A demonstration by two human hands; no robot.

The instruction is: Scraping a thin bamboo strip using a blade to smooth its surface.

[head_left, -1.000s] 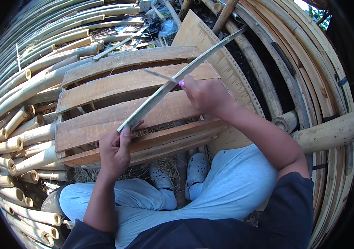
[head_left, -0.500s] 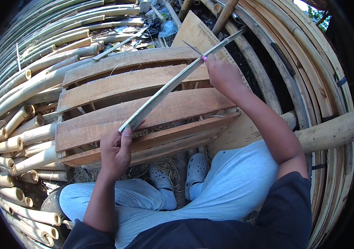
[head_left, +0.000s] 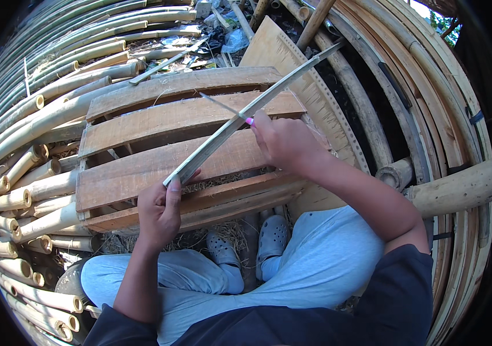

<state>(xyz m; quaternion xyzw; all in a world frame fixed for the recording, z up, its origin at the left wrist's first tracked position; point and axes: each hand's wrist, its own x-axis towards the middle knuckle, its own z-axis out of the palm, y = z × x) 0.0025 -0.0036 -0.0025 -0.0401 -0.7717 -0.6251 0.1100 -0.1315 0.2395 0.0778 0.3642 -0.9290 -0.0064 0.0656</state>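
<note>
A long, pale green bamboo strip (head_left: 283, 85) slants from lower left to upper right above a slatted wooden bench. Its near end is gripped in my left hand (head_left: 160, 212), the thumb lying along the top. My right hand (head_left: 286, 141) is closed around the pink handle of a small knife (head_left: 219, 103), most of the handle hidden in the fist. The thin blade crosses the strip near its middle and points up to the left. Whether the edge bites into the bamboo I cannot tell.
The wooden slat bench (head_left: 142, 170) stands before my knees, with fibre shavings around it. Stacked bamboo poles (head_left: 55, 190) fill the left side. A plywood sheet (head_left: 292, 63) leans behind the bench. Long curved-looking boards (head_left: 425, 86) and a thick bamboo pole (head_left: 459, 185) lie right.
My right hand and the knife have slid down along the strip, toward me and to the left. The left hand keeps its grip in nearly the same place.
</note>
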